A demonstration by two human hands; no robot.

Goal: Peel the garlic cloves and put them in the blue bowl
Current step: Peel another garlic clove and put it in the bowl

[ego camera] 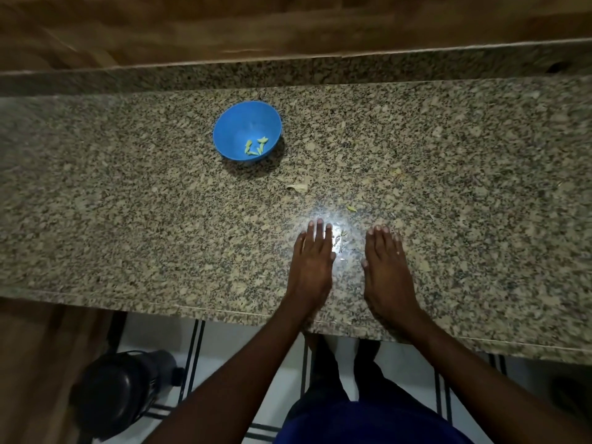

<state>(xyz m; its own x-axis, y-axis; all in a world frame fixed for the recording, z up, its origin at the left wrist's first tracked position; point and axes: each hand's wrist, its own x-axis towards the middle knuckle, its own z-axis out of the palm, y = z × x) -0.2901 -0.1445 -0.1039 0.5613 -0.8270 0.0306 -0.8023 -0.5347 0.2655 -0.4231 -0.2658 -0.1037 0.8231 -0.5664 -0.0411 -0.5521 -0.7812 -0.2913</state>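
A blue bowl [247, 131] stands on the granite counter [128, 203], far left of my hands, with several pale peeled garlic cloves [255, 145] in its bottom. My left hand [312, 264] lies flat, palm down, on the counter near the front edge and holds nothing. My right hand [386, 267] lies flat beside it, a small gap apart, also holding nothing. A papery garlic skin [298, 187] lies between the bowl and my hands. A small pale scrap [351, 208] and a few tiny bits [342, 241] lie just beyond and between my fingers.
A raised granite ledge [288, 72] and wooden wall [288, 24] run along the back. Below the counter's front edge is a tiled floor with a dark round object [118, 392] at the left. A bright light glare sits between my hands.
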